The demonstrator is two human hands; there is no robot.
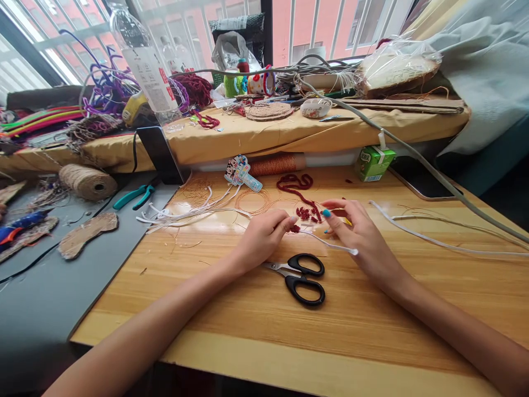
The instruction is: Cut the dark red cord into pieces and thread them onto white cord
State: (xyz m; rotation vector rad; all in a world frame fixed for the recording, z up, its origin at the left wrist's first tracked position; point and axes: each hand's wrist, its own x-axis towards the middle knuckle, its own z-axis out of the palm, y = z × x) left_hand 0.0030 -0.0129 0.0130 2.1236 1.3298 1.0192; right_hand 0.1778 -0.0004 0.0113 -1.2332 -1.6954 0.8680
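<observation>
My left hand [270, 229] is closed in a pinch on a white cord [326, 240] with a small dark red yarn tuft [295, 228] at the fingertips. The cord's free end reaches right, in front of my right hand [351, 226]. That hand has its thumb and fingers apart, beside cut dark red yarn bits [306, 214] and a longer dark red yarn strand [295, 187]. A small yellow thing shows behind its fingers, mostly hidden. Black-handled scissors [306, 281] lie on the wooden table just below my hands, their blade tips by my left wrist.
White cords [185, 214] and a coil of thin copper-coloured wire [252, 201] lie left. Further left are teal pliers [134, 197] and a twine spool [88, 182]. A green drink carton [376, 161] and a phone [424, 179] stand or lie back right. A grey cable [397, 140] crosses the right side.
</observation>
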